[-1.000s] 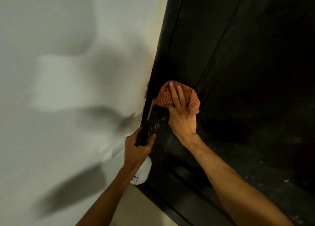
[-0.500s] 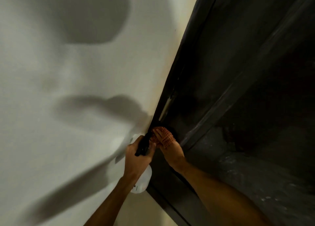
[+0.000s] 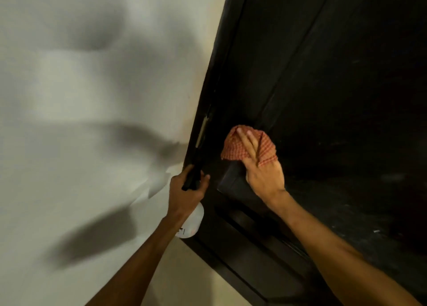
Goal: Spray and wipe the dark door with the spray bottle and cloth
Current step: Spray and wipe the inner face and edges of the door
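Note:
The dark door (image 3: 335, 79) fills the right half of the view, seen at a slant. My right hand (image 3: 263, 174) presses a red checked cloth (image 3: 235, 147) flat against the door panel, fingers stretched over the cloth. My left hand (image 3: 184, 193) grips the black head of a white spray bottle (image 3: 191, 225) just beside the door's left edge; the bottle's body hangs below my fist. The nozzle is hidden against the dark frame.
A pale wall (image 3: 92, 98) covers the left half, with shadows of my arms on it. The dark door frame (image 3: 208, 111) runs diagonally between wall and door, with a light hinge strip (image 3: 203, 130) in it. Pale floor (image 3: 189, 278) shows below.
My right hand has slid the cloth up and to the right across the door panel, away from the frame edge. My left hand still holds the bottle in the same spot.

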`<state>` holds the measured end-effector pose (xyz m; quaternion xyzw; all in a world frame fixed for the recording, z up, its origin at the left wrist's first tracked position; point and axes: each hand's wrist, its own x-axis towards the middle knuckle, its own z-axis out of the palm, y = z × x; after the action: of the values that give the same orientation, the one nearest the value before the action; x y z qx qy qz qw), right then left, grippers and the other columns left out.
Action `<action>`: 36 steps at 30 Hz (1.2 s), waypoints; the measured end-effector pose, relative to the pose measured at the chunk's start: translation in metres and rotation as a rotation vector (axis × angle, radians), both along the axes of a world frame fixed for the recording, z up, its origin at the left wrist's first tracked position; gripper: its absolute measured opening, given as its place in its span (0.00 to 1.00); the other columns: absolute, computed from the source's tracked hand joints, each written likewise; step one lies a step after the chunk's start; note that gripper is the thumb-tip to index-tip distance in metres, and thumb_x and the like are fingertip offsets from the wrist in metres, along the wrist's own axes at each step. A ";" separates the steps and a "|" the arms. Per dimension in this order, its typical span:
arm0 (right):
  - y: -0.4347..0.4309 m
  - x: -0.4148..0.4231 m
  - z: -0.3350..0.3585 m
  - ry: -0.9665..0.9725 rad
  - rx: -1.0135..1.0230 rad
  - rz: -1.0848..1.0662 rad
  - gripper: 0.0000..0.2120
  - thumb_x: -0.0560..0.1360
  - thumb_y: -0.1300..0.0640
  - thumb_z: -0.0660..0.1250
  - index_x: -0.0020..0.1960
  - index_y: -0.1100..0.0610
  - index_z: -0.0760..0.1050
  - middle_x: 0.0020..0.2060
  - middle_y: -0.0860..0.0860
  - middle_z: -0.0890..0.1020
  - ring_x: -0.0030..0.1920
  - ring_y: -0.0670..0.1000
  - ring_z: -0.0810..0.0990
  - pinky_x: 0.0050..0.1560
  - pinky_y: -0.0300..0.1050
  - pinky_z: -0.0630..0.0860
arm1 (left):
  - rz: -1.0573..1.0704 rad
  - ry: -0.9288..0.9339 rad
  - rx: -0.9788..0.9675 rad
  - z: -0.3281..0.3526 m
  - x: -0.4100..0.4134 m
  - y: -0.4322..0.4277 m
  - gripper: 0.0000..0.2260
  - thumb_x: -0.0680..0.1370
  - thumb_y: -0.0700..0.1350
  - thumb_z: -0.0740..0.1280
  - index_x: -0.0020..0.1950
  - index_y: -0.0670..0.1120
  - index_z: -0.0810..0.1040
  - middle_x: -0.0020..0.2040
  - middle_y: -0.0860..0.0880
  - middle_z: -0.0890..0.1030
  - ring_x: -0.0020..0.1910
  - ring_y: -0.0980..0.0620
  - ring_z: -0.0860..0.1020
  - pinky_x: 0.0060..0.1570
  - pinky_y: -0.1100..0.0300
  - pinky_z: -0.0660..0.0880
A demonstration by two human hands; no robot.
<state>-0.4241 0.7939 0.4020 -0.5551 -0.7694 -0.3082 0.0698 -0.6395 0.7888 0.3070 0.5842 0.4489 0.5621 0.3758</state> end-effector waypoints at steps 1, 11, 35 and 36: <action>-0.001 0.001 0.014 0.011 0.019 -0.021 0.32 0.74 0.68 0.65 0.78 0.60 0.66 0.83 0.55 0.53 0.82 0.56 0.50 0.80 0.57 0.55 | -0.012 -0.020 0.001 0.001 0.005 -0.001 0.08 0.77 0.41 0.76 0.51 0.52 0.81 0.43 0.61 0.85 0.47 0.58 0.84 0.53 0.68 0.79; 0.004 0.005 0.011 -0.172 0.117 -0.053 0.36 0.79 0.62 0.59 0.83 0.60 0.48 0.81 0.64 0.53 0.80 0.64 0.55 0.80 0.63 0.53 | -0.036 -0.044 -0.071 -0.004 0.030 -0.012 0.10 0.77 0.40 0.76 0.52 0.53 0.80 0.43 0.59 0.84 0.47 0.62 0.84 0.54 0.70 0.77; -0.006 -0.010 -0.158 -0.669 -0.518 0.050 0.32 0.81 0.54 0.60 0.83 0.56 0.53 0.80 0.58 0.59 0.77 0.62 0.61 0.77 0.59 0.59 | -0.027 0.002 -0.274 -0.068 0.027 -0.018 0.18 0.77 0.41 0.77 0.54 0.64 0.78 0.41 0.62 0.85 0.43 0.59 0.85 0.49 0.55 0.83; -0.006 -0.007 -0.148 -0.649 -0.476 0.042 0.31 0.82 0.55 0.57 0.82 0.56 0.53 0.79 0.58 0.59 0.77 0.63 0.62 0.77 0.58 0.59 | -0.028 -0.011 -0.265 -0.065 0.027 -0.018 0.17 0.77 0.41 0.77 0.53 0.63 0.79 0.42 0.62 0.85 0.45 0.58 0.85 0.51 0.54 0.83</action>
<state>-0.4310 0.7881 0.2536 -0.4136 -0.8126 -0.2793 -0.3011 -0.6124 0.7709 0.2421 0.5326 0.5088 0.4959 0.4599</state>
